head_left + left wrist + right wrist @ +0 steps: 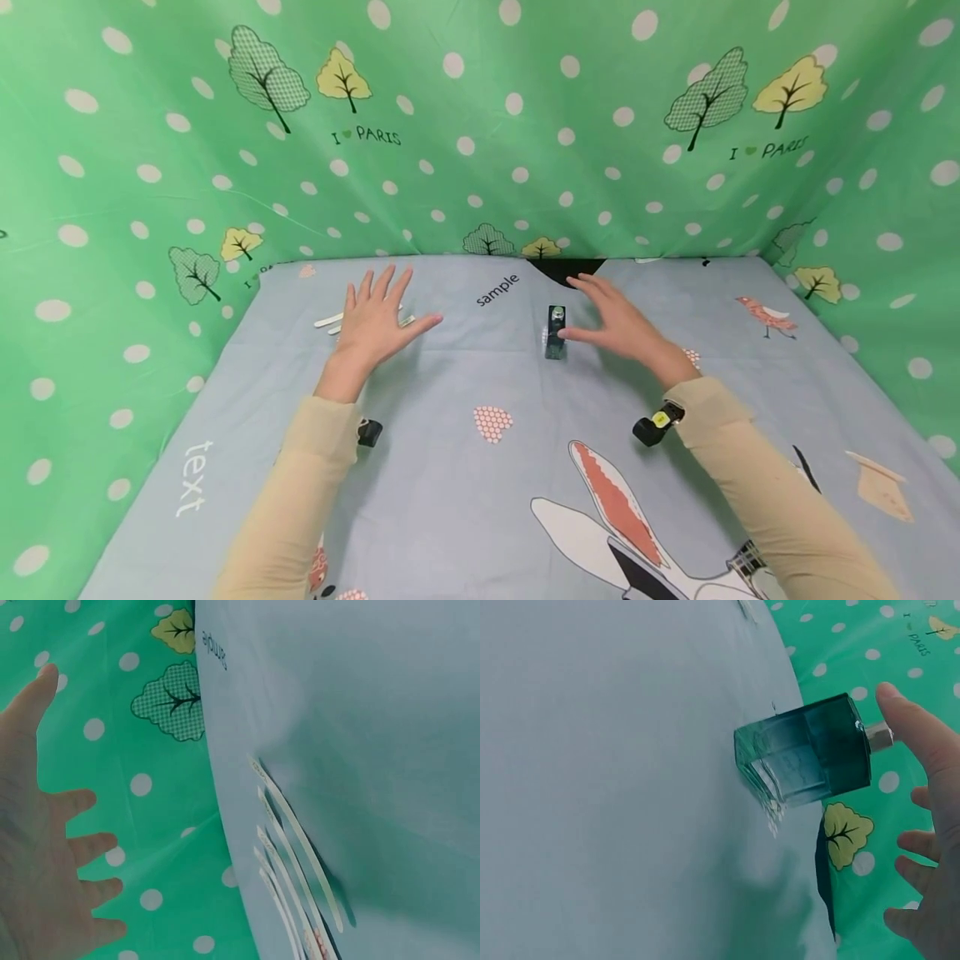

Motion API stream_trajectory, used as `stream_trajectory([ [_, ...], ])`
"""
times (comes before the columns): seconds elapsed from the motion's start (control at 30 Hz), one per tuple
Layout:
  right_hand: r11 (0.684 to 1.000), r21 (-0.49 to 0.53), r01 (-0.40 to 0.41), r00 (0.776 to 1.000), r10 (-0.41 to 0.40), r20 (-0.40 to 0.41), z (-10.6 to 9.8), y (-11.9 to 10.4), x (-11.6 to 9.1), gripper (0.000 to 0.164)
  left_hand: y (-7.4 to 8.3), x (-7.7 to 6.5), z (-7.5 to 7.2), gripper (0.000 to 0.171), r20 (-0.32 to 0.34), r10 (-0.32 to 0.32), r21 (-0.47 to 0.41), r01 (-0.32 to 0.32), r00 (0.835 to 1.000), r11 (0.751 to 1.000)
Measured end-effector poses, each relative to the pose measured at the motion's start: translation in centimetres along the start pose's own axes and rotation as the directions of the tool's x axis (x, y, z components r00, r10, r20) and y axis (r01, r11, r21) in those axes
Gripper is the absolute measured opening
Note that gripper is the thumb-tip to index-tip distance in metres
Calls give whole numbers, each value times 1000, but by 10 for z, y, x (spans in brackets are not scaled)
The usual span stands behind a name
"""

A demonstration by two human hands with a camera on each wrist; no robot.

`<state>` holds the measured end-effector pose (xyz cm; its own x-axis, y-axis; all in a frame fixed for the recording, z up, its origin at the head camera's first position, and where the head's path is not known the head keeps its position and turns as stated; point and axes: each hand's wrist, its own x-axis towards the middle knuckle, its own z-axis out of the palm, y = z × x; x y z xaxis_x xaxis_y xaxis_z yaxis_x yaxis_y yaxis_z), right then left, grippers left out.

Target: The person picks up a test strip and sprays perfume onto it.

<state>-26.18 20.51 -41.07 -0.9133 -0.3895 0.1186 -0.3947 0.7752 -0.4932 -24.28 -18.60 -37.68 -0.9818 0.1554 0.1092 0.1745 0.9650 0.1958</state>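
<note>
A square glass perfume bottle (pixel 555 348) (pixel 810 754), dark teal toward its top and with a silver spray neck, stands upright on the cloth. My right hand (pixel 621 323) hovers to its right with fingers spread. The right thumb overlaps the bottle in the head view and appears close by the spray neck in the right wrist view. On the left, several thin white paper strips (pixel 307 844) lie side by side on the cloth. Above them my left hand (pixel 372 327) is held with its fingers spread, holding nothing and partly covering the strips in the head view.
A grey-blue printed cloth (pixel 450 375) with hearts, a rabbit and lettering covers the table. Green polka-dot curtains (pixel 465 100) close off the back and sides. Each wrist wears a black strapped device (pixel 654 427).
</note>
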Motion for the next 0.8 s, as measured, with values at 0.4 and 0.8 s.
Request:
stream_trajectory([
  [0.4,955,295,45,997,-62,50,16,-4,2,74,-6,-7,1,97,9,15,-9,-15,1000,1000],
  [0.8,868,497,4,997,-42,65,23,-3,0,60,-12,-25,-2,95,40,-38,-122,42,999,992],
])
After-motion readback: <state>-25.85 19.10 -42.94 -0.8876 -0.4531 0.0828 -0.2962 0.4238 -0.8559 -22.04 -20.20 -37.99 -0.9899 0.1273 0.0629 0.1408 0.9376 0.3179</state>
